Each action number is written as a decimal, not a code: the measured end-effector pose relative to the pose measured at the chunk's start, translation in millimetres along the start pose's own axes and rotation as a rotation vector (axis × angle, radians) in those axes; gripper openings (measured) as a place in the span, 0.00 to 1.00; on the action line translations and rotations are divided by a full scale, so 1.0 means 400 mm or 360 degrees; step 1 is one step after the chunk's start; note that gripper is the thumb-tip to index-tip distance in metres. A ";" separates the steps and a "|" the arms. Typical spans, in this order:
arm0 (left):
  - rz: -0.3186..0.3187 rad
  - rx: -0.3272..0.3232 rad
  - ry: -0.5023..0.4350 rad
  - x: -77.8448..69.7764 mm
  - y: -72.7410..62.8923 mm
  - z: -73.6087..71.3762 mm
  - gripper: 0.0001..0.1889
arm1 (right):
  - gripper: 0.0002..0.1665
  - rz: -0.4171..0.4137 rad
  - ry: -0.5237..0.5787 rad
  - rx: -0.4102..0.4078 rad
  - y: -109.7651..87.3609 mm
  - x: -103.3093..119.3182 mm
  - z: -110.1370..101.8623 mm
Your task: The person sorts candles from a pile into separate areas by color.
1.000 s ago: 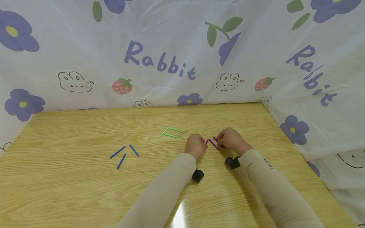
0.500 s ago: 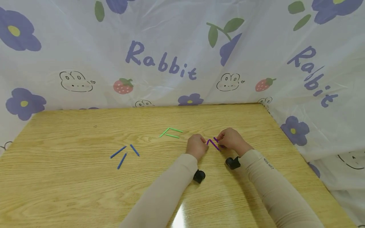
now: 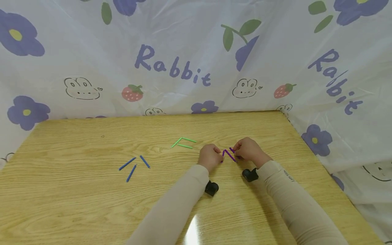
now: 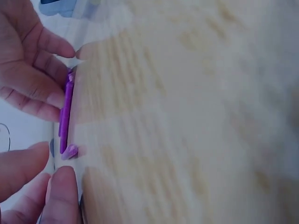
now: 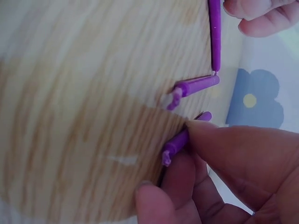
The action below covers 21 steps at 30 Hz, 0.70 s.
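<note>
Three thin purple candles lie at the right of the table. My right hand (image 3: 249,149) pinches the rightmost purple candle (image 5: 176,143) between thumb and fingers, down at the wood. Beside it is the middle purple candle (image 3: 230,155), slanting, its far end meeting the top of the left purple candle (image 3: 223,155) in a peak. My left hand (image 3: 210,157) is just left of that left candle, with fingers bent and a gap between thumb and forefinger (image 4: 64,191); nothing shows in its grasp.
Three green candles (image 3: 185,146) lie behind my left hand, two joined at a corner. Farther left, three blue candles (image 3: 131,173) are spread on the wooden table (image 3: 76,204). A printed cloth (image 3: 171,88) hangs along the back and right edges.
My left hand has drawn slightly left, off the left purple candle, whose near end now shows. The right hand keeps its place on its candle.
</note>
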<state>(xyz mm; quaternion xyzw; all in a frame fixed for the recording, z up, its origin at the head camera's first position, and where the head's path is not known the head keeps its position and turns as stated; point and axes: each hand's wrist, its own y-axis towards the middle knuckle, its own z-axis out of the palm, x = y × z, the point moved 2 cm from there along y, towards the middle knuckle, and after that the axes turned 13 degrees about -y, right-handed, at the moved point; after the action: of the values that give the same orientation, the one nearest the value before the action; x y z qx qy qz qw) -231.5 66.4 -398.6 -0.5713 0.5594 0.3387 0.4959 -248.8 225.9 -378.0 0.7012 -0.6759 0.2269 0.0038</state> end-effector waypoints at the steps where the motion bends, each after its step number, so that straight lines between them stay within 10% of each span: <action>1: -0.0015 0.0013 -0.0025 0.002 0.002 -0.003 0.08 | 0.12 0.0008 0.0016 0.0005 0.001 0.000 0.000; 14: 0.0023 0.0148 -0.0250 -0.010 -0.019 -0.076 0.11 | 0.16 -0.0022 0.0082 -0.0062 -0.019 -0.032 -0.011; 21: 0.0175 0.0153 -0.0103 -0.036 -0.055 -0.167 0.14 | 0.21 -0.0044 0.0060 -0.0285 -0.086 -0.053 -0.044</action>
<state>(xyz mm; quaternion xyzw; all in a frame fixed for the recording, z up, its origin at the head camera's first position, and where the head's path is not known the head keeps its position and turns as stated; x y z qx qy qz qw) -223.5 5.2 -362.2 -0.5040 0.5894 0.3564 0.5212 -221.5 254.5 -358.7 0.7030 -0.6835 0.1785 0.0824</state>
